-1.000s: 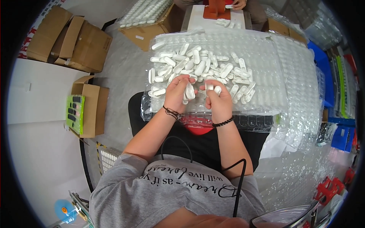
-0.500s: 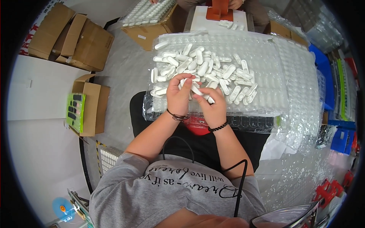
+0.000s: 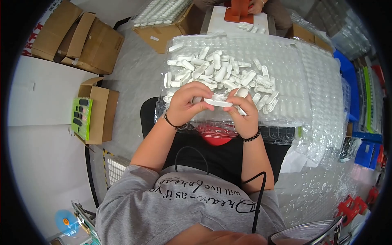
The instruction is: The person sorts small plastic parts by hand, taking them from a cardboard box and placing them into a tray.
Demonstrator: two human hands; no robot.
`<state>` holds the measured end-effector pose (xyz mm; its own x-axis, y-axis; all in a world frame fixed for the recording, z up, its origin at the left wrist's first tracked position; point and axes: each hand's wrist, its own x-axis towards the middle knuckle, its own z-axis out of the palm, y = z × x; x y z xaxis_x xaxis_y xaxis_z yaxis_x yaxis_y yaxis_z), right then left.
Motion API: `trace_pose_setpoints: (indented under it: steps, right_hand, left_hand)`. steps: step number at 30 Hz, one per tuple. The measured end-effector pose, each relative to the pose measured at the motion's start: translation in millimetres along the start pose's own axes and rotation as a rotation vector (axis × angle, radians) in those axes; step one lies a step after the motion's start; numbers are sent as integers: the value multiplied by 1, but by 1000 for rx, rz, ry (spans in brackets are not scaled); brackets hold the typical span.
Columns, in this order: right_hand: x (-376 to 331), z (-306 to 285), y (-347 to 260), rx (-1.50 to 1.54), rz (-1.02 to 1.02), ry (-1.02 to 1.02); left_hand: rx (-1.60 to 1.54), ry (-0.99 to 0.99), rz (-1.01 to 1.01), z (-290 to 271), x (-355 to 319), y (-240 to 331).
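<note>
In left hand (image 3: 185,102): pinching, between thumb and bent fingers, one end of a long white shell (image 3: 218,103). In right hand (image 3: 246,118): pinching the opposite end, with a spare shell (image 3: 241,92) tucked among the fingers; further parts there too hidden to count. Between the hands: the long white shell, lying crosswise over the near part of a clear tray (image 3: 283,77); impossible to tell whether single or paired. Probably best handled by its ends: press evenly with both thumbs, keep level, avoid squeezing the thin rim, and hold the spare shell loosely, clear of the work. Just beyond the fingertips: a loose heap (image 3: 218,69) of similar shells, on the tray and within easy reach. Farther out: orange stand (image 3: 239,17) on a white table (image 3: 215,25), beside a co-worker's hand (image 3: 256,6). At far left: brown carton (image 3: 101,45), well apart.
</note>
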<state>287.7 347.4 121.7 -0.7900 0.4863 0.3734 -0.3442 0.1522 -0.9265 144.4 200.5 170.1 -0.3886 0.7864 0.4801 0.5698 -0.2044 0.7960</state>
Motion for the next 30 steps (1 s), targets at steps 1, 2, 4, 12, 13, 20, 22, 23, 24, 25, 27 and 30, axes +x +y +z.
trace_pose_setpoints:
  steps: [1, 2, 4, 12, 13, 20, 22, 23, 24, 25, 27, 30]
  right_hand:
    - [0, 0, -1, -17, -15, -18]
    - [0, 0, -1, -16, -15, -18]
    - [-1, 1, -3, 0, -21, -19]
    - [-1, 4, -14, -4, -104, 32]
    - [-1, 3, -15, 3, -105, 32]
    - [0, 3, -15, 1, -130, 36]
    - [-1, 3, -15, 39, -111, 25]
    - [-1, 2, -16, 39, -111, 25]
    - [-1, 2, -17, 68, -84, 13]
    - [-1, 1, -17, 99, -58, -1]
    - [-1, 1, -16, 116, -65, -9]
    - [-3, 1, -17, 102, -65, -3]
  left_hand:
    - [1, 0, 0, -1, -1, 1]
    - [-13, 3, -8, -1, -1, 1]
    - [-26, 5, -16, -1, -2, 3]
    - [99, 88, 61, 10, -10, 11]
    - [98, 88, 61, 10, -10, 11]
    - [88, 129, 60, 15, -18, 12]
    - [74, 122, 46, 13, -17, 12]
    - [81, 88, 58, 10, -13, 12]
    - [88, 54, 70, 7, -10, 12]
    - [89, 54, 70, 4, -6, 12]
    - [44, 0, 66, 0, -1, 13]
    - [-243, 173, -172, 13, 0, 18]
